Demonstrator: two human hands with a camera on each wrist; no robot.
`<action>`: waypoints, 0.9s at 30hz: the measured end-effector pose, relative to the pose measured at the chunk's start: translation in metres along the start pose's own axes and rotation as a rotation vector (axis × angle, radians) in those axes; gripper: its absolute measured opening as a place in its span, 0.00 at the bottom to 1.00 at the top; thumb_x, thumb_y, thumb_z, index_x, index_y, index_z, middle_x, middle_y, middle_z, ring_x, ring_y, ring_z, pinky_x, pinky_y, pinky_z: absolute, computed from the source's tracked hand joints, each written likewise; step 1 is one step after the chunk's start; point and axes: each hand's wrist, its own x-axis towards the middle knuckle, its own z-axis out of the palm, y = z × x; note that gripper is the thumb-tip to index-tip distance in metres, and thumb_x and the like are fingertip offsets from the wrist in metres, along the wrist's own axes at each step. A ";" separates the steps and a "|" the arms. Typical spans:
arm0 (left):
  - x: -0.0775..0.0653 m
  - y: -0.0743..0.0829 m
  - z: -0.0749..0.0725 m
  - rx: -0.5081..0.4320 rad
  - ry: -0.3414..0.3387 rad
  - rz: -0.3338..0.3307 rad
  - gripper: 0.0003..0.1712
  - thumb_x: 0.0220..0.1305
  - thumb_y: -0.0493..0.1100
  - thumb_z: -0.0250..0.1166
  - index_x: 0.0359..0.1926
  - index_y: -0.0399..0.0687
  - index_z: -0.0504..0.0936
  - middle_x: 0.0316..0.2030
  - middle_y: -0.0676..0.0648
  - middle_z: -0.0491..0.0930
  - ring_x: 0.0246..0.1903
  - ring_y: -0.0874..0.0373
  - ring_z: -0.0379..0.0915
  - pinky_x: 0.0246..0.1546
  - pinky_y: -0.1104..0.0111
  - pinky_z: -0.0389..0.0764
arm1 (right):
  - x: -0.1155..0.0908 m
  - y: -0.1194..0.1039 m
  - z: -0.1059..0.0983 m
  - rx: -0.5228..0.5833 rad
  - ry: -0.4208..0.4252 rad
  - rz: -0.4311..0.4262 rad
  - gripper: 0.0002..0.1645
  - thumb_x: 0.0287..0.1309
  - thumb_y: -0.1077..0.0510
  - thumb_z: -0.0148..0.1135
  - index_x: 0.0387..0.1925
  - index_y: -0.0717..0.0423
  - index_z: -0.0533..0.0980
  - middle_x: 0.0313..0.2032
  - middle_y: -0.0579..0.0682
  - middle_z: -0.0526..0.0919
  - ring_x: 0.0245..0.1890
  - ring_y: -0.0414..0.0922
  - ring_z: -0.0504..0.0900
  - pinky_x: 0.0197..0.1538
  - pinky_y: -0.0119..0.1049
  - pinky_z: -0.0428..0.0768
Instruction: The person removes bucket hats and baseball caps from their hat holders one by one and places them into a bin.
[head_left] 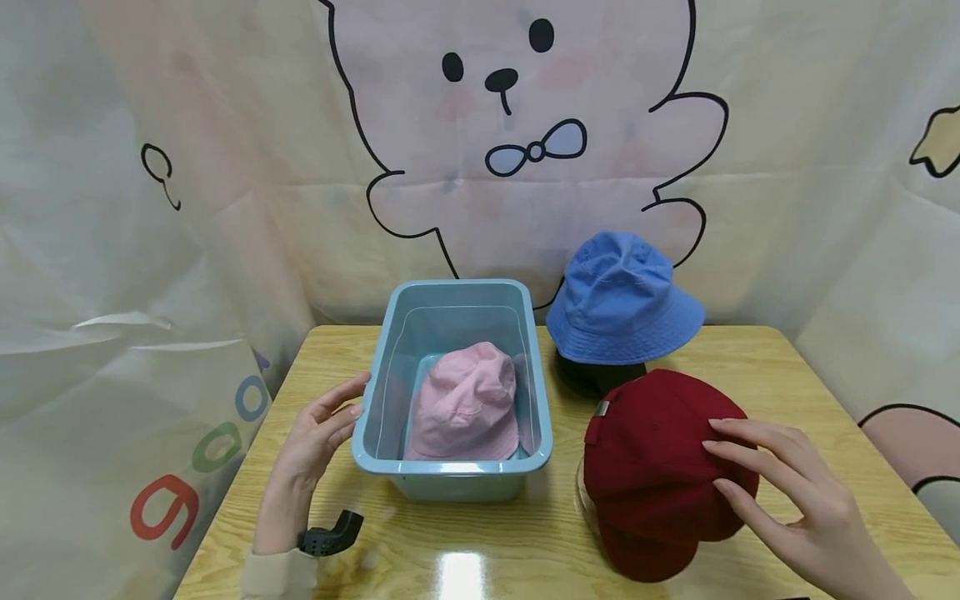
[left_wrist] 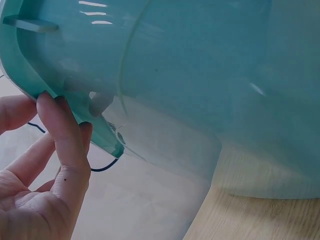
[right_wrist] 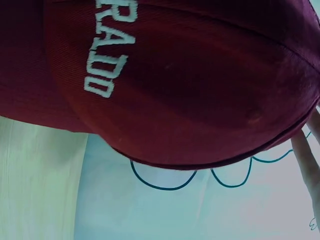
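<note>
Right hand (head_left: 810, 500) touches red cap (head_left: 660, 467) part-hiding something beige (head_left: 586, 500).

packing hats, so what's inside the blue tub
A pink hat sits inside the blue tub. It covers part of the floor, so anything beneath or inside the hat cannot be seen.

You've got 3 hats clear in view: 1 red cap (head_left: 667, 458), 1 pink bucket hat (head_left: 465, 400), 1 blue bucket hat (head_left: 622, 300). Plus 1 blk item (head_left: 588, 379) & 1 beige edge (head_left: 587, 504), kinds unclear. Also 1 blue bin (head_left: 450, 468), 1 tbl (head_left: 405, 542), 1 L hand (head_left: 318, 433), 1 R hand (head_left: 821, 504), 1 wrist device (head_left: 330, 537).
</note>
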 end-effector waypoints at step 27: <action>0.001 0.002 0.001 0.038 0.038 -0.073 0.26 0.69 0.36 0.56 0.66 0.37 0.68 0.51 0.58 0.76 0.47 0.67 0.78 0.48 0.74 0.80 | -0.006 0.002 -0.005 0.008 -0.007 0.024 0.23 0.60 0.52 0.64 0.37 0.73 0.81 0.47 0.63 0.82 0.55 0.43 0.75 0.62 0.23 0.68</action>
